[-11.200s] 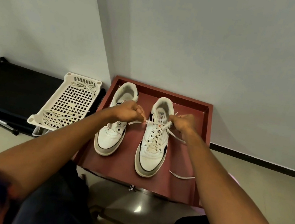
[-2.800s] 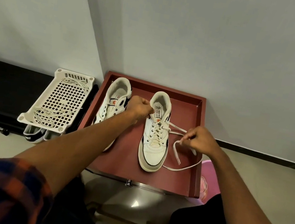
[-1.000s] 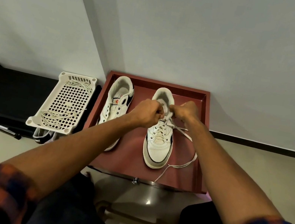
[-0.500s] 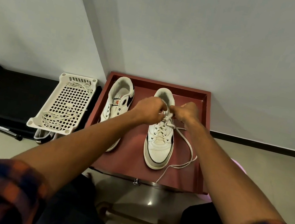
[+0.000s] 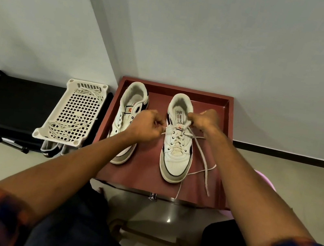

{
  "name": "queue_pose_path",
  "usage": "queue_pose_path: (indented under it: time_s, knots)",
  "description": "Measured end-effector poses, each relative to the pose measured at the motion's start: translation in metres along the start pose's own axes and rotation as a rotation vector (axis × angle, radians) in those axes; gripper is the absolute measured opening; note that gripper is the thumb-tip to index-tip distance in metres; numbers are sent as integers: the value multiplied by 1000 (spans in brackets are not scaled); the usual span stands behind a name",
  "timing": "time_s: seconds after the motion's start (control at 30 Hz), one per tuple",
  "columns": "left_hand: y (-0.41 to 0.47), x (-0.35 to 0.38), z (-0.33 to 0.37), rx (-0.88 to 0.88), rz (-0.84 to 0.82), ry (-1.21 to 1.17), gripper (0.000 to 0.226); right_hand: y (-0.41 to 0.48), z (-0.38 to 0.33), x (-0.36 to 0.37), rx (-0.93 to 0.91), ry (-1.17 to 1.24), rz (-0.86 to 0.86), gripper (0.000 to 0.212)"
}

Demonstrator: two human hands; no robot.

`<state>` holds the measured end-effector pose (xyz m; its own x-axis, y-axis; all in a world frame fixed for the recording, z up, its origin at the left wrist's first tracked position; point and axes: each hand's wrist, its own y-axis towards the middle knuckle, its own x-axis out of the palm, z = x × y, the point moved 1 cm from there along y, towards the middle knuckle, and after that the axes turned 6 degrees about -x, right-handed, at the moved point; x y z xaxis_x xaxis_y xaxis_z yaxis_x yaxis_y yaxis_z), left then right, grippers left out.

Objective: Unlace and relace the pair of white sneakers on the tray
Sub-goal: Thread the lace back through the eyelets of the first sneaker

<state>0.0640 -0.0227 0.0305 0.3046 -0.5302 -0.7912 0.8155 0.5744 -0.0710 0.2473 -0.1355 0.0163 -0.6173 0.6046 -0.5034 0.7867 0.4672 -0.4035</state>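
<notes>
Two white sneakers stand toes toward me on a dark red tray (image 5: 218, 171). The right sneaker (image 5: 175, 157) is laced up its eyelets. My left hand (image 5: 145, 125) pinches its white lace (image 5: 203, 162) just left of the top eyelets. My right hand (image 5: 205, 120) grips the lace by the tongue at the shoe's right side. Two loose lace ends trail down over the tray to the right of that shoe. The left sneaker (image 5: 131, 104) has bare eyelets and is partly hidden behind my left forearm.
A white perforated plastic basket (image 5: 72, 114) holding a loose white lace (image 5: 68, 128) rests on a black stand (image 5: 10, 101) to the left. Another shoe (image 5: 50, 150) pokes out beneath the basket. The tray stands against a grey wall corner, with something pink (image 5: 265, 181) at its right.
My hands have drawn apart at the top of the right sneaker: the left moved left and toward me, the right stayed by the tongue. The lace ends have shifted on the tray.
</notes>
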Motion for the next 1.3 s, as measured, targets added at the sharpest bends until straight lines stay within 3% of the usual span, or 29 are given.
queue_pose_path:
  time_s: [0.13,0.23,0.3,0.47,0.7,0.93,1.07,1.3]
  knots:
    - [-3,2,-6,-27,32,-22,8,-1,-1,3,-4,7,12,25]
    - [4,7,18,98,84,24,29,0,-1,1,5,21,0,24]
    - [14,13,34,156,47,136,35,0,0,1,7,24,2,25]
    - [33,26,50,176,-102,382,26,0,2,1,2,32,6,24]
    - [10,17,36,231,79,270,18,0,0,0,15,29,10,21]
    - [-13,7,-6,62,69,74,26,-1,1,3,21,51,-9,20]
    - [0,9,16,105,118,94,27,-1,0,1,17,47,-8,20]
    - [33,21,56,145,-113,381,23,-4,-1,1,15,42,7,18]
